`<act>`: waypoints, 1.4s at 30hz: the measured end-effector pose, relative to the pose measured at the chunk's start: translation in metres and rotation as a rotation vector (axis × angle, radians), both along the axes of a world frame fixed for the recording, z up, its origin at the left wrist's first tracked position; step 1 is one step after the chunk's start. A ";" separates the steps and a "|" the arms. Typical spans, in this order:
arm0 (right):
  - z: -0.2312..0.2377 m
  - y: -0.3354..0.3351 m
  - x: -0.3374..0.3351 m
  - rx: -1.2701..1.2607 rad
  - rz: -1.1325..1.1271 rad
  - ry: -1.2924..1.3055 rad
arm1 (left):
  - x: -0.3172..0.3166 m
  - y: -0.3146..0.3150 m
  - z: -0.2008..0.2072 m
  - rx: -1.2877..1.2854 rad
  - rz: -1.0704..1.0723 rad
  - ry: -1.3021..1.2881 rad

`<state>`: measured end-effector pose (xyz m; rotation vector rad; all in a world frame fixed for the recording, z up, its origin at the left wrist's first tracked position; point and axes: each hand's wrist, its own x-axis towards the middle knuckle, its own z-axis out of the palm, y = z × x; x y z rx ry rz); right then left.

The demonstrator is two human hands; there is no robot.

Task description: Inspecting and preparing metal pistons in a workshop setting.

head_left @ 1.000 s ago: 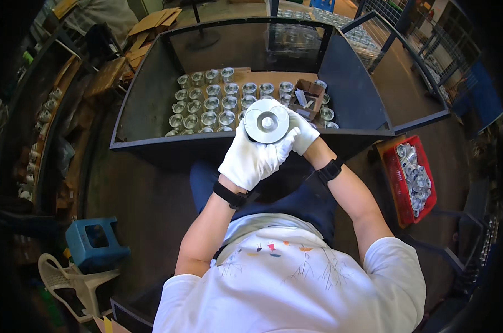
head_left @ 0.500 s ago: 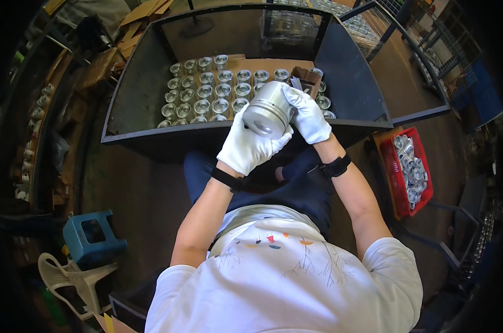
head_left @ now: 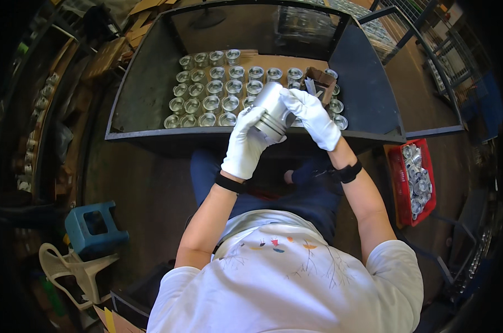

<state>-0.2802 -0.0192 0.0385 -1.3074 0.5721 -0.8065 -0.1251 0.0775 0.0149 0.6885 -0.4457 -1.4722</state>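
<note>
A silver metal piston [head_left: 271,111] with ring grooves is held up in front of me, over the near edge of a dark metal bin. It tilts, with its grooved end toward my body. My left hand [head_left: 244,143], in a white glove, is closed around its left side and lower end. The gloved fingers of my right hand [head_left: 313,117] close on its right side near an opening in the skirt. Rows of similar pistons [head_left: 211,103] stand on the cardboard in the bin, just beyond my hands.
The dark metal bin [head_left: 146,94] has raised side walls. A brown box [head_left: 321,83] with papers sits among the pistons. At right is a red crate [head_left: 429,208] of metal parts. A blue stool [head_left: 90,240] and a pale plastic chair [head_left: 79,267] stand lower left.
The piston has been turned so its flat end faces down, away from view. My left hand has shifted its grip upward along the side. The whole view has moved slightly.
</note>
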 end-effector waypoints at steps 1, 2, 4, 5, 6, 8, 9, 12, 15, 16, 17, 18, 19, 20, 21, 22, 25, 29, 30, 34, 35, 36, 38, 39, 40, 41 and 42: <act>0.007 -0.003 -0.005 -0.139 0.005 0.158 | 0.007 -0.003 0.003 0.002 0.005 0.002; 0.008 -0.010 -0.007 -0.571 -0.073 0.267 | 0.015 -0.007 0.006 -0.010 -0.143 0.196; 0.007 -0.020 -0.009 -0.997 -0.148 0.373 | 0.023 -0.011 0.016 -0.008 -0.333 0.468; 0.007 -0.024 -0.009 -1.009 -0.105 0.335 | 0.024 -0.011 0.016 -0.004 -0.330 0.471; 0.010 -0.025 -0.006 -1.025 -0.064 0.294 | 0.027 -0.012 0.016 -0.006 -0.344 0.491; 0.016 -0.024 -0.001 -0.935 -0.067 0.324 | 0.028 -0.012 0.017 0.012 -0.326 0.515; 0.019 -0.023 0.001 -0.844 -0.074 0.355 | 0.027 -0.013 0.017 0.011 -0.328 0.515; 0.021 -0.026 0.010 -0.622 -0.050 0.332 | 0.026 -0.017 0.013 -0.011 -0.227 0.315; 0.027 -0.026 0.020 -0.415 -0.045 0.343 | 0.029 -0.016 0.010 0.022 -0.158 0.174; 0.029 -0.026 0.025 -0.381 -0.050 0.368 | 0.029 -0.015 0.009 0.022 -0.155 0.173; 0.030 -0.026 0.029 -0.348 -0.055 0.392 | 0.030 -0.015 0.006 0.014 -0.135 0.149; 0.029 -0.027 0.032 -0.348 -0.056 0.393 | 0.030 -0.015 0.003 0.006 -0.119 0.126; 0.029 -0.029 0.036 -0.269 -0.069 0.412 | 0.031 -0.015 0.000 0.006 -0.120 0.126; 0.028 -0.032 0.039 -0.190 -0.081 0.429 | 0.034 -0.016 -0.004 0.008 -0.137 0.129; 0.023 -0.038 0.041 -0.189 -0.082 0.432 | 0.035 -0.016 -0.005 0.010 -0.154 0.133; 0.017 -0.044 0.044 -0.316 -0.063 0.377 | 0.035 -0.016 -0.004 0.010 -0.156 0.133; 0.030 -0.045 0.045 -0.369 -0.060 0.438 | 0.041 -0.015 0.003 0.013 -0.132 0.213; 0.030 -0.066 0.028 -0.453 -0.216 0.574 | 0.045 -0.014 0.019 0.007 -0.265 0.430; 0.034 -0.066 0.028 -0.558 -0.215 0.625 | 0.048 -0.012 0.023 0.021 -0.271 0.460; 0.023 -0.060 0.028 -0.799 -0.076 0.588 | 0.059 -0.018 0.018 0.061 -0.386 0.551; 0.018 -0.062 0.024 -0.801 -0.076 0.591 | 0.059 -0.019 0.020 0.082 -0.401 0.553; 0.033 -0.046 0.035 -0.368 0.035 0.513 | 0.062 -0.019 0.019 0.085 -0.387 0.555; 0.044 -0.051 0.032 0.222 0.277 0.528 | 0.061 -0.022 0.023 0.102 -0.420 0.542; 0.038 -0.063 0.029 0.219 0.271 0.529 | 0.062 -0.023 0.024 0.099 -0.426 0.542; 0.027 -0.072 0.029 0.213 0.315 0.455 | 0.063 -0.024 0.024 0.084 -0.418 0.539; 0.018 -0.080 0.026 0.205 0.358 0.380 | 0.065 -0.025 0.024 0.069 -0.411 0.536; 0.026 -0.076 0.038 0.215 0.354 0.332 | 0.073 -0.021 0.022 0.072 -0.394 0.536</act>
